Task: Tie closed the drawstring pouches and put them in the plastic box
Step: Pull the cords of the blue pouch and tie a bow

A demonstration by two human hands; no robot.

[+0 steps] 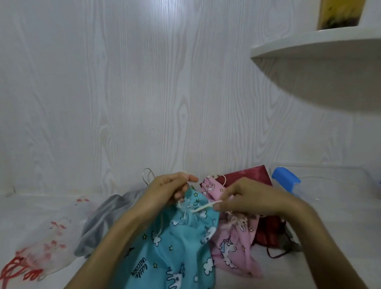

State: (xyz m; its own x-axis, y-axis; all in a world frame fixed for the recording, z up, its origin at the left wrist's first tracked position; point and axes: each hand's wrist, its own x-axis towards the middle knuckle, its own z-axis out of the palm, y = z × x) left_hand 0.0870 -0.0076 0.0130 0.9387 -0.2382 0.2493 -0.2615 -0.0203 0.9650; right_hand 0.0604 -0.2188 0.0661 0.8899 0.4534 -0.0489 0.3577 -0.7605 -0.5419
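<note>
Both hands pinch white cord ends at blue pouch (168,254) mouth: left hand (169,188), right hand (242,196); pink pouch (235,247) beside.

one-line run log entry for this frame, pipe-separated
step: tying blue unicorn pouch | left hand: pinches cord | right hand: pulls white cord | pink pouch: untied, waiting | plastic box: right

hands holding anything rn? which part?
Both hold the blue pouch by its white drawstring at the gathered neck: left hand grips one end, right hand pinches the other, pulled sideways.
</note>
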